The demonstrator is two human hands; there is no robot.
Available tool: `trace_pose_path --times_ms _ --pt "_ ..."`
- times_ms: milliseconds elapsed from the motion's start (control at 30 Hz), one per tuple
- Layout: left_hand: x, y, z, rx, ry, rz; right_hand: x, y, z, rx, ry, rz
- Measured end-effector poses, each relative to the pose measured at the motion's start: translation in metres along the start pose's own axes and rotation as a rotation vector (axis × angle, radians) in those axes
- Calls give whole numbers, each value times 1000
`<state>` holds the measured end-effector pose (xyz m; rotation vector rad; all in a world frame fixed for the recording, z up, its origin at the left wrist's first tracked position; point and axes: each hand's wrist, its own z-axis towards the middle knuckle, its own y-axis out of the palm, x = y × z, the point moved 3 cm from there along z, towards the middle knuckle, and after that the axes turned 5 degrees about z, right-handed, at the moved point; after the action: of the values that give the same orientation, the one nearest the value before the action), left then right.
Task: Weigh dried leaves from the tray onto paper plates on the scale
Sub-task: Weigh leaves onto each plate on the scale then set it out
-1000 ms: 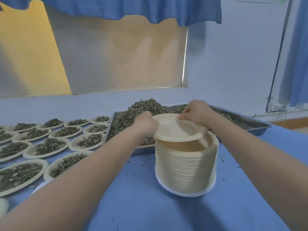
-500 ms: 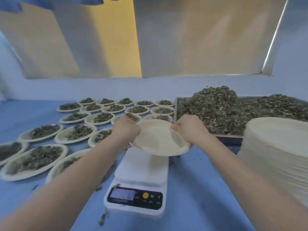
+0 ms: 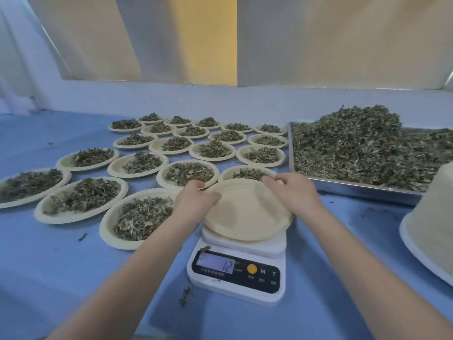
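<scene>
An empty cream paper plate (image 3: 247, 212) lies on the white digital scale (image 3: 237, 273), whose display reads 12. My left hand (image 3: 196, 200) grips the plate's left rim with curled fingers. My right hand (image 3: 291, 192) pinches the far right rim. A metal tray (image 3: 355, 187) heaped with dried green leaves (image 3: 355, 143) stands to the right, behind the scale.
Several paper plates filled with leaves (image 3: 139, 217) cover the blue table to the left and behind the scale. A tall stack of empty plates (image 3: 436, 217) stands at the right edge. A few loose leaf bits (image 3: 185, 294) lie beside the scale.
Both hands lifted the top plate off the stack, carried it left and lowered it onto the scale. My view turned left with it.
</scene>
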<state>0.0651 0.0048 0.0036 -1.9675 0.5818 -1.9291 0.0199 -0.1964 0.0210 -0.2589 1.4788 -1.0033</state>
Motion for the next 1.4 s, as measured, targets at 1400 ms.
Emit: trace_pose_path --times_ms 1400 --pt "-22 5 -37 -283 248 -801 18 9 -17 128 105 926"
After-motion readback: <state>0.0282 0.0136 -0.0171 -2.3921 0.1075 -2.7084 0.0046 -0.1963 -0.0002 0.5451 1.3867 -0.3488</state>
